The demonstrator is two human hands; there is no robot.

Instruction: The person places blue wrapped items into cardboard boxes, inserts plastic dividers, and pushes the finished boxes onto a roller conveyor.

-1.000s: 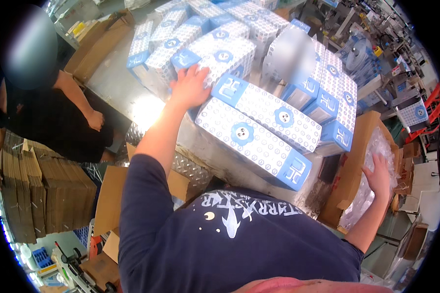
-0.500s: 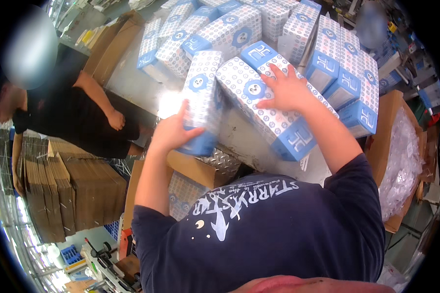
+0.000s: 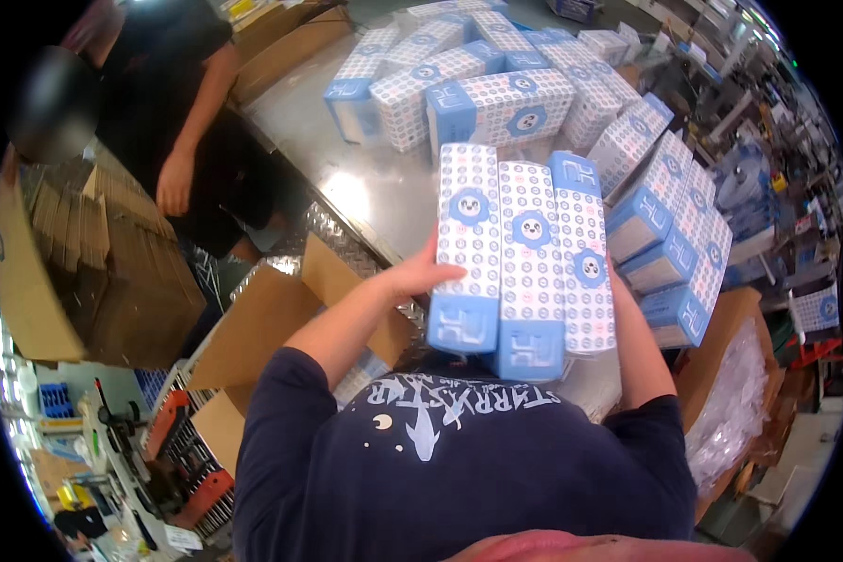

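Observation:
Three long white-and-blue patterned boxes (image 3: 526, 258) are pressed side by side into one bundle, lifted above the metal table (image 3: 370, 187) close to my chest. My left hand (image 3: 421, 276) clamps the left side of the bundle, fingers on the leftmost box. My right hand is hidden behind the boxes; only its forearm (image 3: 639, 361) shows, pushing on the right side. Several more boxes of the same kind (image 3: 496, 103) lie piled on the table beyond.
An open cardboard carton (image 3: 272, 318) stands below the table edge on my left. A person in black (image 3: 173, 112) leans at the far left by stacked flat cardboard (image 3: 112, 272). A carton lined with clear plastic (image 3: 740, 393) is at my right.
I have gathered three boxes together, turned them lengthwise toward me and lifted them off the table; my right hand came over from the plastic-lined carton.

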